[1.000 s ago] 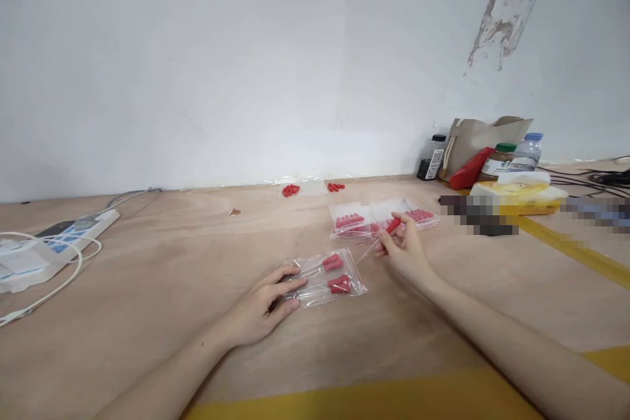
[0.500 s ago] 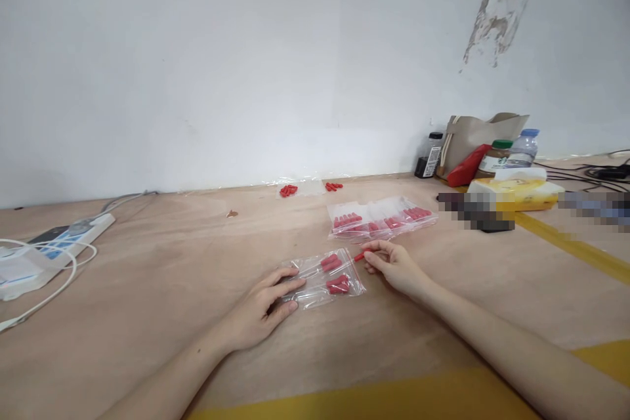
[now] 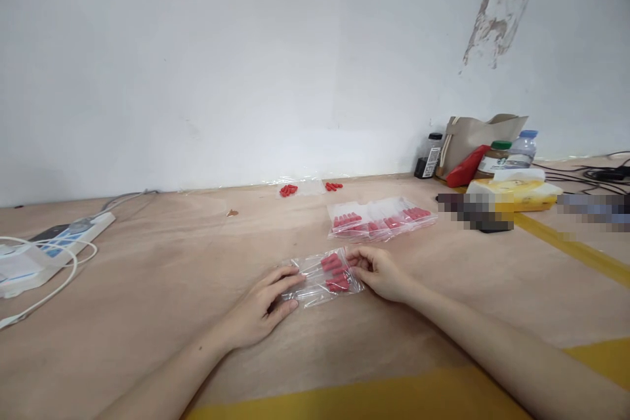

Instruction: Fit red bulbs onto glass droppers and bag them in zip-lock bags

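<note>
A clear zip bag (image 3: 310, 283) lies flat on the table with several small red cylinder-shaped pieces (image 3: 337, 285) inside, near its right-hand mouth. My left hand (image 3: 263, 305) rests on the bag's left end, its fingers spread and pressing it down. At the mouth, the thumb and fingers of my right hand (image 3: 381, 273) are pinched together, with the fingertips partly behind the plastic. A red piece (image 3: 338, 271) reaches from those fingertips into the bag, between the other pieces. Plastic glare hides the exact contact.
Filled zip bags (image 3: 381, 220) overlap behind my right hand. Loose red pieces (image 3: 333, 187) and another small heap (image 3: 288, 191) lie by the wall. A power strip (image 3: 59, 256) with cables sits left; a tissue pack (image 3: 514, 193), bottles and a beige bag (image 3: 477, 138) stand right.
My right hand has moved slightly left to the bag's mouth, carrying the red piece from outside to inside the bag. My left hand has stayed in place on the bag.
</note>
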Motion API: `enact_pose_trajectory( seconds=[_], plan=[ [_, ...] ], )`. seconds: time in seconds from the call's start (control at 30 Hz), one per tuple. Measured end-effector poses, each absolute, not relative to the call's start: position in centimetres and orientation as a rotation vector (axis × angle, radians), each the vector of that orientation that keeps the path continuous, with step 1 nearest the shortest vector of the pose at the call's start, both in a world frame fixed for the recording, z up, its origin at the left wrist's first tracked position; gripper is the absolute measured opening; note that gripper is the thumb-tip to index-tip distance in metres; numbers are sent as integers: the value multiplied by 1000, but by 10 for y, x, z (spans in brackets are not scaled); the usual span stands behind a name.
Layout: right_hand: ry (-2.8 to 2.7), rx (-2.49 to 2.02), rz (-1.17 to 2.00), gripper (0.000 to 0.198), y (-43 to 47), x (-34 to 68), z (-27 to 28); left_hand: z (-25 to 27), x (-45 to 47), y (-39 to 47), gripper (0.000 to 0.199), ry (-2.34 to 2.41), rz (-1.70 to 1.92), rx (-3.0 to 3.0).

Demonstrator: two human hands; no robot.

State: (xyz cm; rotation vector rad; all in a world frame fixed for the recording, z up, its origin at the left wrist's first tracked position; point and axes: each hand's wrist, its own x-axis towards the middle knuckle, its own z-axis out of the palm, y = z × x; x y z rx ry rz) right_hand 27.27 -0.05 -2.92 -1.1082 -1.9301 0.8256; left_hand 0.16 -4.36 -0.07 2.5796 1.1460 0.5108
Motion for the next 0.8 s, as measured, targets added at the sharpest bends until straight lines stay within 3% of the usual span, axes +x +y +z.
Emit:
enact_pose_trajectory(
  seconds=[0.1,0.2,0.43,0.63,0.8],
  plan=[
    [-1792,-994,1136,25,-2,271,-29,-1,1,-43,37,1143,521,2570],
    [-1756,-990,1225,25,-3,274,-25,-1,1,-43,36,1129,523,2570],
    [-1943,-1141,609,14,0,291,-25,1,-6,-40,34,1104,442,2663],
    [-2091,-1073,435,12,-10,291,-16,-2,-31,-17,28,1539,770,2841],
    [-2240,-888,358,28,-19,283,-15,-3,-6,-37,29,1528,842,2606]
  ],
)
